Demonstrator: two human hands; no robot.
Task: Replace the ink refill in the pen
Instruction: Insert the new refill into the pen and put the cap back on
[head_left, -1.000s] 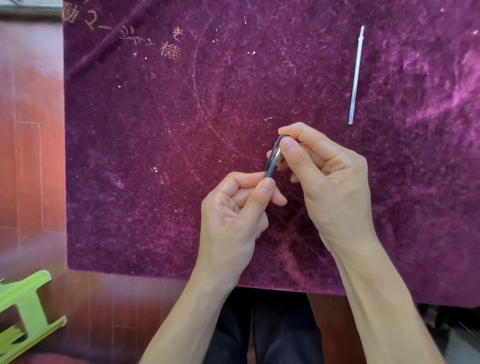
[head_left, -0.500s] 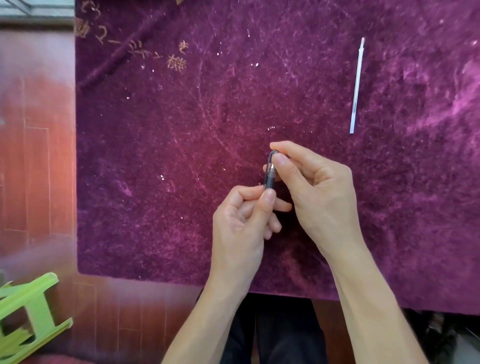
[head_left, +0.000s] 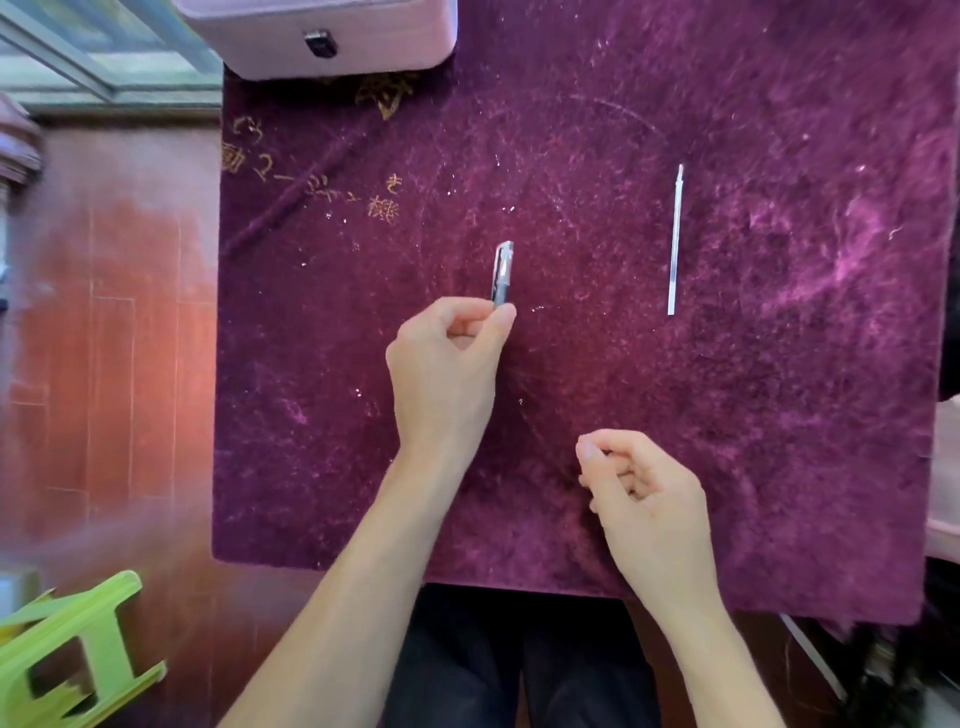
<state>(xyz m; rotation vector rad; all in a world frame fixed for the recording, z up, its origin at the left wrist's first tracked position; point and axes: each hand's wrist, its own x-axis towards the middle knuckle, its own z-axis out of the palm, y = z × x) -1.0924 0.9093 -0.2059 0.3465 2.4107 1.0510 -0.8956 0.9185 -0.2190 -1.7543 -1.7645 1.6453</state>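
Box: a pale pink box (head_left: 260, 47) sits at the far edge of the desk cloth (head_left: 779, 415), partly out of the picture.
Box lid: shut, with a dark latch (head_left: 319, 44) on the front. What is inside cannot be seen.
Desk cloth: dark purple and fuzzy, with gold writing (head_left: 311, 182) near the far left corner.
Pen: the pen (head_left: 503, 273) is near the middle of the cloth, pointing away from the person. Its near end is in the left hand (head_left: 441, 374) and the rest sticks out past the fingertips.
Left fingers: the fingers (head_left: 467, 325) are curled in and the thumb squeezes the pen's near end against them.
Refill: the refill (head_left: 674, 239), a thin white stick, lies flat on the cloth to the right of the pen. It lies well apart from both hands and nothing touches it.
Right hand: the right hand (head_left: 649, 509) is over the near part of the cloth, well apart from the pen.
Right fingers: the fingers (head_left: 589, 452) are curled, with the thumb tip against the first finger. I cannot tell if something tiny is pinched there.
Stool: a green plastic stool (head_left: 67, 654) stands on the red-brown wooden floor (head_left: 104, 338), to the left of the desk.
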